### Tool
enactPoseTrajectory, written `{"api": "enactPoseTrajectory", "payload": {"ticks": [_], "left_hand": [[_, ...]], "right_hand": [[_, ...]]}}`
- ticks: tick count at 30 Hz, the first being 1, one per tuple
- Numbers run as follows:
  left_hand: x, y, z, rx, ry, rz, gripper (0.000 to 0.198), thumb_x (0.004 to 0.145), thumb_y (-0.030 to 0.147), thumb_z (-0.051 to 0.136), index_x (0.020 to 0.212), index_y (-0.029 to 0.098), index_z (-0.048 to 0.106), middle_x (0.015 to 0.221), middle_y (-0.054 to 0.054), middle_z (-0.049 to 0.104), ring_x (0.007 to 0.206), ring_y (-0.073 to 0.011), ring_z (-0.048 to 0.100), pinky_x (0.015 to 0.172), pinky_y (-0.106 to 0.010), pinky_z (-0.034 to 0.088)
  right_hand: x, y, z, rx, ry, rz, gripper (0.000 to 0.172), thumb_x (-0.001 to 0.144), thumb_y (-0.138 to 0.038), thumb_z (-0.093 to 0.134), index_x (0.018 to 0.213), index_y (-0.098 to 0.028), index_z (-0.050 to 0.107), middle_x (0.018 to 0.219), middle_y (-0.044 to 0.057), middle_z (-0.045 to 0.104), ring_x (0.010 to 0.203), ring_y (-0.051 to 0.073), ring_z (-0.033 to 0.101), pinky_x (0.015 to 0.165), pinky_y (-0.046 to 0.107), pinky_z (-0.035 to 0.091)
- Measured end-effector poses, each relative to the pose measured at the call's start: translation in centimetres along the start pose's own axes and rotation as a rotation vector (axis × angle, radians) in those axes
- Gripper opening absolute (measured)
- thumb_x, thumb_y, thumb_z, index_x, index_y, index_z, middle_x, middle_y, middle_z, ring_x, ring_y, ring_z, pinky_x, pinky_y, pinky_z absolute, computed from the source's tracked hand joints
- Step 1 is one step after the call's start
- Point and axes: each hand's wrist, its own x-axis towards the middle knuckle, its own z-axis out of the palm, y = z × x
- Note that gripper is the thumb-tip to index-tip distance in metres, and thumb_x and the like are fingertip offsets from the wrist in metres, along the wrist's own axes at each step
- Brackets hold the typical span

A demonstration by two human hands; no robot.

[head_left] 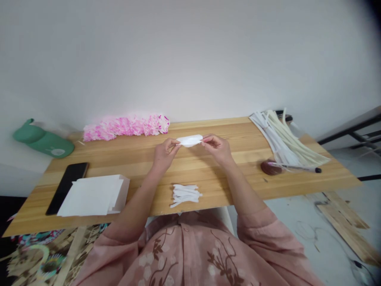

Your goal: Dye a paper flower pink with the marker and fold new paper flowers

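Observation:
A small piece of folded white paper (189, 140) is stretched level above the middle of the table. My left hand (165, 153) pinches its left end between thumb and fingertips. At the other end, my right hand (218, 150) grips it the same way, with the fingers closed. Below my hands, near the front edge, lies a little pile of short white strips (186, 193), touched by neither hand. To the left of my left forearm sits a stack of white paper sheets (92, 194), partly overlapping a dark phone (71, 171).
A row of ruffled pink-and-white paper flowers (125, 128) lies along the wall. A green bottle (44, 139) rests on its side at the left. On the right are long white and cream strips (294, 143), a brown round object (270, 168) and a black-capped pen (309, 169).

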Motion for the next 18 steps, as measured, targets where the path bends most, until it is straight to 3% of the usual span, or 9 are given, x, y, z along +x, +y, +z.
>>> {"api": "enactPoseTrajectory", "payload": {"ticks": [5, 11, 18], "left_hand": [[-0.03, 0.35, -0.45, 0.149, 0.031, 0.068, 0.013, 0.079, 0.033, 0.065, 0.08, 0.02, 0.069, 0.086, -0.002, 0.074, 0.085, -0.0168, 0.069, 0.079, -0.028, 0.052], [-0.11, 0.76, -0.56, 0.146, 0.028, 0.117, 0.012, 0.079, 0.032, 0.066, 0.079, 0.021, 0.07, 0.083, -0.001, 0.074, 0.082, -0.0152, 0.068, 0.076, -0.026, 0.051], [0.14, 0.29, -0.27, 0.011, 0.038, 0.017, 0.014, 0.074, 0.033, 0.07, 0.076, 0.019, 0.069, 0.083, -0.002, 0.073, 0.083, -0.0153, 0.068, 0.08, -0.028, 0.052]], "right_hand": [[-0.05, 0.09, -0.07, -0.057, 0.009, -0.025, 0.019, 0.073, -0.039, 0.073, 0.077, -0.021, 0.066, 0.093, 0.005, 0.072, 0.088, 0.018, 0.068, 0.084, 0.035, 0.055], [0.0, -0.19, -0.16, -0.069, 0.006, -0.027, 0.023, 0.072, -0.041, 0.074, 0.076, -0.02, 0.065, 0.094, 0.006, 0.07, 0.088, 0.018, 0.067, 0.084, 0.034, 0.055], [-0.05, -0.46, -0.18, -0.056, -0.03, -0.021, 0.021, 0.074, -0.039, 0.073, 0.076, -0.02, 0.064, 0.091, 0.006, 0.07, 0.087, 0.018, 0.067, 0.084, 0.034, 0.054]]}}
